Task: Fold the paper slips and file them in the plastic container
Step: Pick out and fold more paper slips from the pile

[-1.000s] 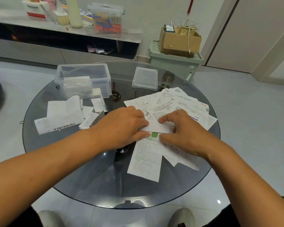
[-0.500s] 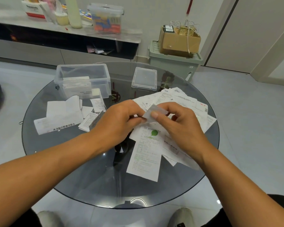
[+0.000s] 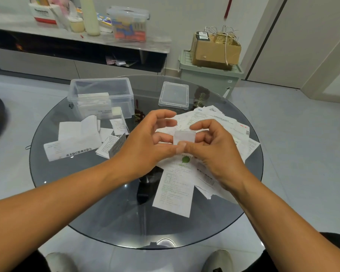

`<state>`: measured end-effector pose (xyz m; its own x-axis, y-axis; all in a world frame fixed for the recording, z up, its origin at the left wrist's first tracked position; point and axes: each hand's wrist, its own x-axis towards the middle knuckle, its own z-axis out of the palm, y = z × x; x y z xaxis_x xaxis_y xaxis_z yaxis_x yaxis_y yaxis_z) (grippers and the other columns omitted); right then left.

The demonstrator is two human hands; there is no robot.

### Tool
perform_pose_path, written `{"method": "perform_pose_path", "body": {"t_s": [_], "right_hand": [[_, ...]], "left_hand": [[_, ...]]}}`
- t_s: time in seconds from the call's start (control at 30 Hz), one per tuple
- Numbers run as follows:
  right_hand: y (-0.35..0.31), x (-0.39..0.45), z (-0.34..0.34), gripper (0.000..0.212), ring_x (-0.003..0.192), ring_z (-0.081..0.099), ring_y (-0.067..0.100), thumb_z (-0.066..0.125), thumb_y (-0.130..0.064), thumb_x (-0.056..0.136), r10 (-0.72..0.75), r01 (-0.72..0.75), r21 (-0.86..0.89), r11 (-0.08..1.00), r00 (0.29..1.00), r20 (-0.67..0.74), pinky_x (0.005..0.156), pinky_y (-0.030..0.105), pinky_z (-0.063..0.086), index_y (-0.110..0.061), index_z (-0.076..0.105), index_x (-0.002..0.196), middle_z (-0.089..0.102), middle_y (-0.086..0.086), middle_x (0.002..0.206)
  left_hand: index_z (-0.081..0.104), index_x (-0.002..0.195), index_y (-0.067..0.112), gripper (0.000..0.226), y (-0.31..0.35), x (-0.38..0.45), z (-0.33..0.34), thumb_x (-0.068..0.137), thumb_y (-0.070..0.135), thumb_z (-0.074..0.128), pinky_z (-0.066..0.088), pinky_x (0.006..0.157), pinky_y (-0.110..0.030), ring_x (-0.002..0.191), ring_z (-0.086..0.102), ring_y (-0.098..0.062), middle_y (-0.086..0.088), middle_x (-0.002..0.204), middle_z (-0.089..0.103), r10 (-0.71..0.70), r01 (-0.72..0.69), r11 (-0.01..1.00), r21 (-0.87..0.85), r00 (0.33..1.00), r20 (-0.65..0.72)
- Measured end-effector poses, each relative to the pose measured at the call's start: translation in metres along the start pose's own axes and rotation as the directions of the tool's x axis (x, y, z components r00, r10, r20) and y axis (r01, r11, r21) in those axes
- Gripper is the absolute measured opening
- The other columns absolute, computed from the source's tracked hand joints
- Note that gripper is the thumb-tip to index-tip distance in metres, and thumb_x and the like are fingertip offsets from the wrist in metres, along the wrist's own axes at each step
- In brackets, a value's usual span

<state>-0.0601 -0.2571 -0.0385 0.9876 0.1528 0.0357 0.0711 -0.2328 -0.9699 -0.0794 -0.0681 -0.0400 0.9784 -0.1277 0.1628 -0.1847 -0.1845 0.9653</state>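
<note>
- We see the left hand (image 3: 145, 146) raised above the round dark glass counter (image 3: 86, 213), thumb and middle fingers pinching the left edge of a small folded white paper slip (image 3: 184, 137); index finger is loosely curled above, touching nothing.
- Right hand (image 3: 216, 152) pinches the same slip from the right, thumb at its lower edge, fingers curled behind it.
- Slip is held upright between both hands, off the counter, above the pile of loose printed white paper slips (image 3: 214, 124).
- One long slip with a green leaf mark (image 3: 175, 189) lies nearest us, partly under the hands.
- Clear rectangular plastic container (image 3: 101, 98) sits at the far left of the counter, open, with folded papers standing inside.
- Its clear flat lid (image 3: 173, 95) lies apart, to its right.
- More folded white papers (image 3: 77, 136) lie in front of the container.
</note>
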Motion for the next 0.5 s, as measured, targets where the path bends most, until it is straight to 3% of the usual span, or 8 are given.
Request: {"method": "perform_pose_path", "body": {"t_s": [0.1, 0.2, 0.27, 0.33, 0.4, 0.5], "right_hand": [[-0.002, 0.000, 0.001, 0.049, 0.070, 0.072, 0.015, 0.085, -0.022, 0.083, 0.015, -0.015, 0.018, 1.000, 1.000, 0.018, 0.070, 0.032, 0.057, -0.032, 0.061, 0.124, 0.073, 0.000, 0.076], [-0.003, -0.001, 0.004, 0.038, 0.070, 0.072, 0.013, 0.076, -0.020, 0.092, -0.001, 0.001, 0.021, 1.000, 1.000, 0.015, 0.073, 0.031, 0.057, -0.031, 0.061, 0.126, 0.075, 0.003, 0.074], [-0.002, -0.002, 0.005, 0.035, 0.073, 0.074, 0.013, 0.070, -0.016, 0.097, -0.012, 0.012, 0.016, 1.000, 1.000, 0.013, 0.070, 0.026, 0.057, -0.028, 0.062, 0.128, 0.077, 0.003, 0.077], [-0.001, -0.001, 0.005, 0.032, 0.080, 0.075, 0.011, 0.067, -0.018, 0.100, -0.033, 0.033, -0.057, 0.998, 0.999, 0.003, 0.074, 0.026, 0.059, -0.030, 0.062, 0.130, 0.079, -0.003, 0.085], [0.000, 0.000, 0.003, 0.027, 0.087, 0.074, 0.005, 0.064, -0.025, 0.101, -0.056, 0.055, -0.169, 0.984, 0.998, -0.002, 0.083, 0.028, 0.059, -0.035, 0.064, 0.126, 0.078, -0.011, 0.092], [0.003, 0.001, -0.001, 0.017, 0.092, 0.067, -0.001, 0.066, -0.030, 0.100, -0.059, 0.064, -0.312, 0.948, 0.998, 0.025, 0.083, 0.024, 0.053, -0.037, 0.072, 0.114, 0.073, -0.019, 0.100]], "left_hand": [[0.048, 0.132, 0.038, 0.070, 0.003, -0.001, -0.004, 0.080, 0.008, 0.084, 0.062, 0.084, -0.031, 0.092, 0.074, -0.013, 0.009, 0.124, 0.064, -0.079, 0.080, 0.995, 0.059, 0.997, -0.004], [0.053, 0.124, 0.036, 0.059, 0.008, 0.000, -0.011, 0.082, 0.006, 0.082, 0.064, 0.079, -0.037, 0.087, 0.076, -0.016, 0.006, 0.117, 0.068, -0.160, 0.159, 0.983, 0.088, 0.987, 0.004], [0.060, 0.114, 0.031, 0.045, 0.009, 0.002, -0.018, 0.084, 0.004, 0.079, 0.064, 0.078, -0.040, 0.083, 0.076, -0.018, 0.004, 0.110, 0.070, -0.185, 0.189, 0.976, 0.109, 0.982, -0.050], [0.065, 0.103, 0.029, 0.032, 0.009, 0.003, -0.029, 0.087, 0.004, 0.077, 0.063, 0.076, -0.033, 0.076, 0.074, -0.017, 0.007, 0.100, 0.070, -0.172, 0.197, 0.955, 0.220, 0.977, -0.129], [0.068, 0.099, 0.030, 0.024, 0.006, 0.003, -0.043, 0.091, 0.007, 0.073, 0.053, 0.065, -0.020, 0.076, 0.069, -0.013, 0.009, 0.092, 0.068, -0.146, 0.211, 0.874, 0.438, 0.973, -0.176], [0.071, 0.107, 0.029, 0.026, 0.000, 0.002, -0.061, 0.095, 0.007, 0.065, 0.041, 0.061, -0.018, 0.080, 0.061, -0.010, 0.006, 0.095, 0.063, -0.129, 0.223, 0.687, 0.691, 0.974, -0.186]]}}
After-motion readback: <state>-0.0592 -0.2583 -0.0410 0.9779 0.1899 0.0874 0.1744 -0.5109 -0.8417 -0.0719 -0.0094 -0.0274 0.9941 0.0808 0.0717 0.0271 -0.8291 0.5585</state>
